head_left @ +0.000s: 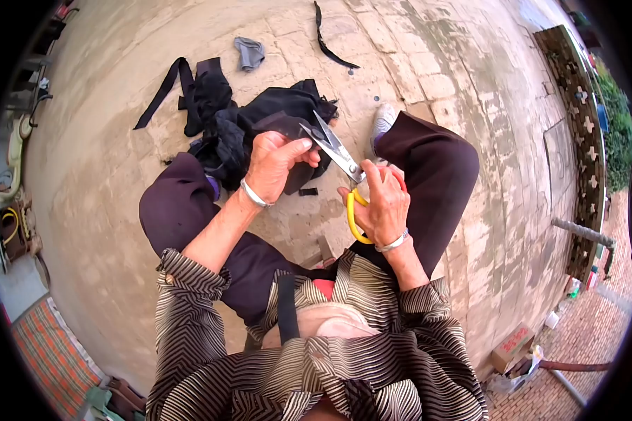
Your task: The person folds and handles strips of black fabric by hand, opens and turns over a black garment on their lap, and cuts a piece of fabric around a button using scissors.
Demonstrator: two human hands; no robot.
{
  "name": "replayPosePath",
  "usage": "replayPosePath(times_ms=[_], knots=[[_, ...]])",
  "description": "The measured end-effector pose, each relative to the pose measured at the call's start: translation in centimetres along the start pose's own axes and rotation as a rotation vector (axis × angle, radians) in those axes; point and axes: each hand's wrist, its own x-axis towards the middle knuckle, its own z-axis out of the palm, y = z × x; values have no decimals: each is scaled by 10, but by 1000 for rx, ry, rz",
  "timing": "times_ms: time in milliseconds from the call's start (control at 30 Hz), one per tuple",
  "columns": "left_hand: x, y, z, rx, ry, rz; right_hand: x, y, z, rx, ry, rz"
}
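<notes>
My left hand (pixel 277 158) is closed on the edge of a piece of black cloth (pixel 277 105), pinching it between thumb and fingers. The rest of the cloth lies bunched on the ground between my feet. Yellow-handled scissors (pixel 340 151) are in my right hand (pixel 386 203), their blades parted and pointing up and left at the cloth beside my left fingertips. Whether the blades touch the cloth I cannot tell. A black strip (pixel 286 309) lies across my lap near a pale pink cloth (pixel 330 321).
On the paved ground ahead lie a grey scrap (pixel 249 53) and a long black strip (pixel 330 45). A small black scrap (pixel 307 191) is between my legs. A cardboard box (pixel 512 347) stands at lower right, and a checked cloth (pixel 56 358) is at lower left.
</notes>
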Motion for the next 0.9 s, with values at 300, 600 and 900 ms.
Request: replayPosePath(times_ms=[300,600,900], knots=[[0,2,6,26,42,51,9,-11,-7,161,-120,129],[-4,0,7,27,32,55,0,2,-7,220,-178,145],[-5,1,14,9,-33,-33,4,4,-5,304,-203,165]])
